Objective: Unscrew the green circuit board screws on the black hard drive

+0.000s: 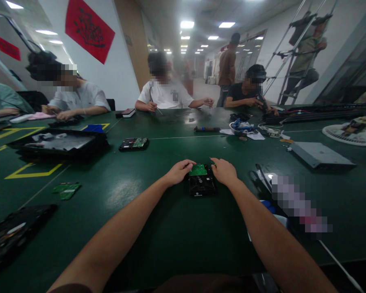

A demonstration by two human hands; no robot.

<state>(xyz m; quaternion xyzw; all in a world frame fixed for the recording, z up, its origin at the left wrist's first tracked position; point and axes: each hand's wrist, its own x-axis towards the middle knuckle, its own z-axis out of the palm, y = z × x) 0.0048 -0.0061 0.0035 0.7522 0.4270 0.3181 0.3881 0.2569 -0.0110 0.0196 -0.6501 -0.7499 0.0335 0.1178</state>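
Observation:
A black hard drive (201,184) with a green circuit board (198,170) on top lies on the dark green table (158,219) straight ahead of me. My left hand (179,171) rests against its left side, fingers curled on the board's left edge. My right hand (223,170) is closed at its right far corner, pinching a thin tool or screw that I cannot make out.
A second drive (133,144) lies farther left, a black tray (56,143) beyond it. Loose green boards (66,190) sit at left, a grey flat box (321,155) at right. Tools (264,179) lie by my right arm. Several people work along the far edge.

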